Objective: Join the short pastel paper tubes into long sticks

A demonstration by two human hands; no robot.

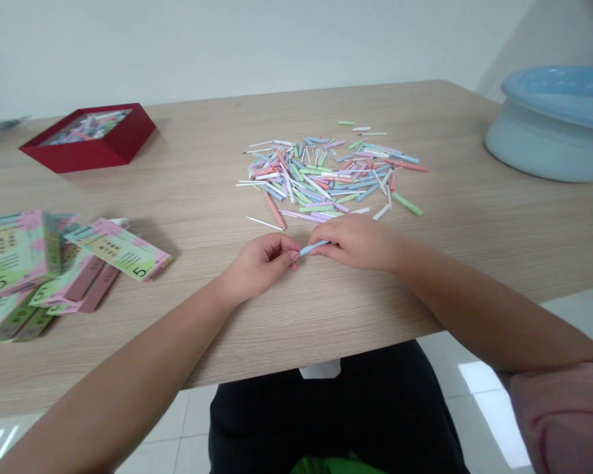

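Between my two hands is a light blue pen (312, 248), a slim tube lying nearly level just above the table. The fingertips of my left hand (263, 263) pinch its left end. At its right end, my right hand (354, 242) grips it with thumb and fingers, which hide that tip. Just beyond my hands spreads a loose pile of pen parts (321, 178): pastel tubes in pink, green, blue and lilac, mixed with thin white sticks that look like refills.
At the left lie several stacked printed boxes (22, 250), marked with a 5. Behind them stands a red box (93, 153) filled with similar pastel pieces. A light blue basin (548, 141) occupies the right side. The table's front edge (277, 370) runs close to my lap.
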